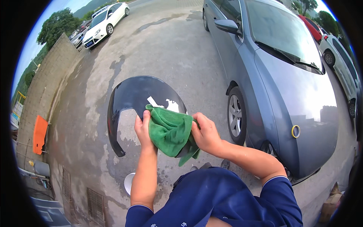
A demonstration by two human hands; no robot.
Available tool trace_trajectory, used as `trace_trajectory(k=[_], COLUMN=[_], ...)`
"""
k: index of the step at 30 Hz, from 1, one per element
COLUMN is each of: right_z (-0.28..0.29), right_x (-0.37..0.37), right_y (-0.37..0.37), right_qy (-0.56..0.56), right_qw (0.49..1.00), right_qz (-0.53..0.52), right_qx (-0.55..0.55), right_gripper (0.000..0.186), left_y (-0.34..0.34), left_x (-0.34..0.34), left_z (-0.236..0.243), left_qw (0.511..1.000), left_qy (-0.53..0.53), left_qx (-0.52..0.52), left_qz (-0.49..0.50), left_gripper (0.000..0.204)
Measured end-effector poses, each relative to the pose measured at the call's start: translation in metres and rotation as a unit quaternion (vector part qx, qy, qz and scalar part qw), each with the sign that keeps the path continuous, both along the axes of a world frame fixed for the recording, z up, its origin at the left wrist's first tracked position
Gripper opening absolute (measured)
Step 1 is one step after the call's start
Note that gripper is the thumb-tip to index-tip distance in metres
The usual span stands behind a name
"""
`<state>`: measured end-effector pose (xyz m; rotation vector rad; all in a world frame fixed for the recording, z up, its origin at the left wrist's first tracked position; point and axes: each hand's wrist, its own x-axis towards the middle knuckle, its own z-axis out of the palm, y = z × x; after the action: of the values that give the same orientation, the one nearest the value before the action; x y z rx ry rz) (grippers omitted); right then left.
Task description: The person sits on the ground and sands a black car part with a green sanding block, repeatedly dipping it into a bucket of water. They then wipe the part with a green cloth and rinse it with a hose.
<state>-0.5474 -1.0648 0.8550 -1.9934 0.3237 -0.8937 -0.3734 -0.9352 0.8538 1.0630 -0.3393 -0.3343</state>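
Note:
A green cloth [170,130] is bunched between my two hands in front of me. My left hand [144,130] grips its left edge, thumb pointing up. The right side of the cloth is pinched in my right hand [206,135], and a loose corner hangs below it. Just beyond the cloth is a glossy dark car fender [147,89] with a curved wheel-arch cutout. A whitish patch [172,106] and a small white strip [152,101] show beside the cloth's upper edge. The cloth and my hands hide the fender's near right part; what supports it cannot be seen.
A grey-blue car [272,79] stands close on my right, with a yellow tape roll [295,131] on its hood. A white round container [129,183] is on the ground by my left forearm. An orange panel [39,134] leans at the left wall; floor grates [95,206] lie near it.

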Motion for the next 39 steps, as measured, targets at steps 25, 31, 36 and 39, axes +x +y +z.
trace_trajectory(k=[25, 31, 36, 39], right_z=[0.034, -0.032, -0.067, -0.076], right_x=[0.018, -0.023, -0.030, -0.035], right_y=[0.006, -0.002, -0.001, -0.007], right_qy=[0.077, 0.003, -0.054, -0.044], right_qw=[0.946, 0.976, 0.984, 0.989], right_qz=[0.062, -0.021, -0.074, -0.080], right_qx=[-0.308, -0.217, -0.150, -0.113], right_gripper=[0.074, 0.085, 0.082, 0.080], left_y=[-0.001, -0.001, -0.009, -0.010], left_x=[-0.056, -0.032, -0.046, -0.050], left_z=[-0.017, 0.025, 0.045, 0.055], left_qw=[0.944, 0.960, 0.956, 0.957], left_qy=[0.257, 0.219, 0.251, 0.250], left_qx=[-0.146, -0.150, -0.143, -0.142], left_qz=[-0.146, -0.091, -0.060, -0.037], left_gripper=[0.050, 0.049, 0.045, 0.044])
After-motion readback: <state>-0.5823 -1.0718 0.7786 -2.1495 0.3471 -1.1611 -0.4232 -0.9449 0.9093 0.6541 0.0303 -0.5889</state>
